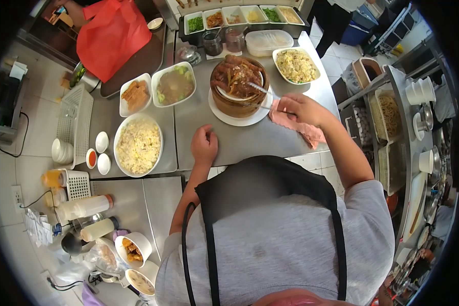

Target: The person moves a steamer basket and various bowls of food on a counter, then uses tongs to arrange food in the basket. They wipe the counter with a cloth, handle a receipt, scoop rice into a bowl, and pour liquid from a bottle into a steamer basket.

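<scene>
My right hand [300,109] is closed around metal tongs [257,87], whose tips reach the saucy brown food [238,76] that looks like chicken feet. It sits on a white dish inside a round bamboo steamer [234,108], which stands on a white plate [229,119]. Below my right hand a pink cloth [303,130] lies crumpled on the steel counter. My left hand [204,145] rests at the counter's near edge, fingers curled in, with nothing visible in them. A square bowl of fried rice [297,65] stands right of the steamer.
Topping trays [242,18], dark jars [212,43] and a lidded plastic box [269,42] line the back. To the left are a soup bowl [174,84], a fried-food bowl [135,95], a large rice bowl [138,145] and a red bag [112,38]. Shelving [392,117] stands right.
</scene>
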Demonstrator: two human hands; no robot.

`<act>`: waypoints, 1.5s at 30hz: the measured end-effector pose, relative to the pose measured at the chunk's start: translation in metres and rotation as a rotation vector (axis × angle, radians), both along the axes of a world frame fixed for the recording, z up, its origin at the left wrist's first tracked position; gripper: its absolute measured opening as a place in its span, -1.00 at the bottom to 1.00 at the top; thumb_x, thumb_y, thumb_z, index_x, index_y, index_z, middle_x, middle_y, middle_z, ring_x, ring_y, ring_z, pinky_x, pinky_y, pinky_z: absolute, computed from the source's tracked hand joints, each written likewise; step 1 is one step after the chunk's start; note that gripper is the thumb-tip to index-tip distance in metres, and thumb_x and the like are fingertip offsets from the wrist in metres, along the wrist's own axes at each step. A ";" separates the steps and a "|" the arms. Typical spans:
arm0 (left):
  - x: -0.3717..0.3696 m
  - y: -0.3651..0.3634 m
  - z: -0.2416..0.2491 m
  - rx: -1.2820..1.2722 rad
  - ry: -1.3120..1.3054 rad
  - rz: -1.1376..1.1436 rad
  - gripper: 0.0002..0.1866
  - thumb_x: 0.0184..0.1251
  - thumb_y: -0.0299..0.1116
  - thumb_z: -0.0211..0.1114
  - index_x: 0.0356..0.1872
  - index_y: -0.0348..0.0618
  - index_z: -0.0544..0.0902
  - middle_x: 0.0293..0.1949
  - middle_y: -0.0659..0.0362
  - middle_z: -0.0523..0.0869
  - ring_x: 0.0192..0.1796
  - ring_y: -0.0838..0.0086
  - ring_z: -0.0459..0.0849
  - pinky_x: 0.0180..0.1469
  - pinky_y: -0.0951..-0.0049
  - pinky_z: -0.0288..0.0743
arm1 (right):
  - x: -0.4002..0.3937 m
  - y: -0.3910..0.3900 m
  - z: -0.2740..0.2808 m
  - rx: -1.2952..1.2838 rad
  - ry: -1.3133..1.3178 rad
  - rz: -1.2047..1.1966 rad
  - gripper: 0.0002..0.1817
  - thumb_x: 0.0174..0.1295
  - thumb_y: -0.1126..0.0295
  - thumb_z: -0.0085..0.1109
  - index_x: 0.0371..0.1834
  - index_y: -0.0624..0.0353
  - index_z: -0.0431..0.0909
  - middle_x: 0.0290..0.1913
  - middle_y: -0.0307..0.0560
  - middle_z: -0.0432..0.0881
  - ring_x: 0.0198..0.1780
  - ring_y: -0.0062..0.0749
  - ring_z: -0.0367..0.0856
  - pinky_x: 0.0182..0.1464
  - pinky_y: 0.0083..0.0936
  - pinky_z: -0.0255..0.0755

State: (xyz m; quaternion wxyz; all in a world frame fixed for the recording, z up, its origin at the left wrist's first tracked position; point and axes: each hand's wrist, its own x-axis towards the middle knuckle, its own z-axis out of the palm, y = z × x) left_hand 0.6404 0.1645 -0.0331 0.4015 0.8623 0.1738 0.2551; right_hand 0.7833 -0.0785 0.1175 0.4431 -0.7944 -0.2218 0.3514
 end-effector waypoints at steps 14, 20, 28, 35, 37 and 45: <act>0.000 0.000 0.002 -0.001 0.011 -0.007 -0.82 -0.05 -0.44 0.10 -0.35 -0.17 0.51 -0.48 0.15 0.54 -0.45 0.35 0.52 -0.38 0.41 0.39 | 0.013 -0.031 0.003 -0.108 -0.045 -0.097 -0.70 0.19 0.23 -0.17 -0.45 0.23 0.44 -0.61 -0.26 0.38 -0.59 -0.61 0.29 -0.48 -0.65 0.22; 0.002 -0.001 0.002 -0.011 0.025 -0.020 -0.83 -0.05 -0.45 0.11 -0.36 -0.16 0.51 -0.50 0.15 0.53 -0.46 0.36 0.52 -0.40 0.42 0.39 | 0.000 -0.011 0.013 -0.026 -0.050 -0.032 -0.68 0.21 0.20 -0.18 -0.45 0.22 0.44 -0.60 -0.29 0.37 -0.56 -0.67 0.28 -0.50 -0.71 0.21; 0.001 -0.001 0.005 0.039 0.018 0.012 -0.83 -0.06 -0.43 0.11 -0.36 -0.16 0.51 -0.51 0.15 0.53 -0.46 0.33 0.51 -0.39 0.38 0.39 | -0.002 0.007 -0.016 0.063 0.112 -0.037 -0.71 0.22 0.26 -0.18 -0.42 0.26 0.43 -0.56 -0.28 0.40 -0.54 -0.66 0.29 -0.49 -0.72 0.22; 0.003 -0.001 0.004 0.026 0.039 0.006 -0.83 -0.05 -0.43 0.11 -0.36 -0.16 0.50 -0.48 0.14 0.54 -0.44 0.32 0.52 -0.38 0.37 0.39 | 0.014 -0.031 -0.009 -0.055 -0.089 -0.004 -0.68 0.22 0.18 -0.20 -0.43 0.20 0.43 -0.61 -0.30 0.35 -0.58 -0.66 0.25 -0.54 -0.73 0.16; 0.003 0.000 0.002 0.041 0.027 0.008 -0.84 -0.05 -0.44 0.11 -0.37 -0.16 0.50 -0.46 0.14 0.55 -0.44 0.32 0.53 -0.38 0.37 0.39 | 0.014 -0.031 -0.004 0.030 0.033 -0.084 -0.70 0.22 0.22 -0.22 -0.42 0.21 0.42 -0.62 -0.31 0.32 -0.62 -0.69 0.21 -0.60 -0.74 0.11; 0.004 -0.001 -0.005 0.056 0.045 -0.021 -0.82 -0.05 -0.44 0.12 -0.34 -0.15 0.50 -0.46 0.12 0.55 -0.44 0.29 0.53 -0.37 0.35 0.39 | -0.005 0.001 -0.017 0.151 0.276 -0.379 -0.71 0.23 0.22 -0.22 -0.39 0.22 0.41 -0.58 -0.31 0.40 -0.57 -0.73 0.28 -0.57 -0.81 0.16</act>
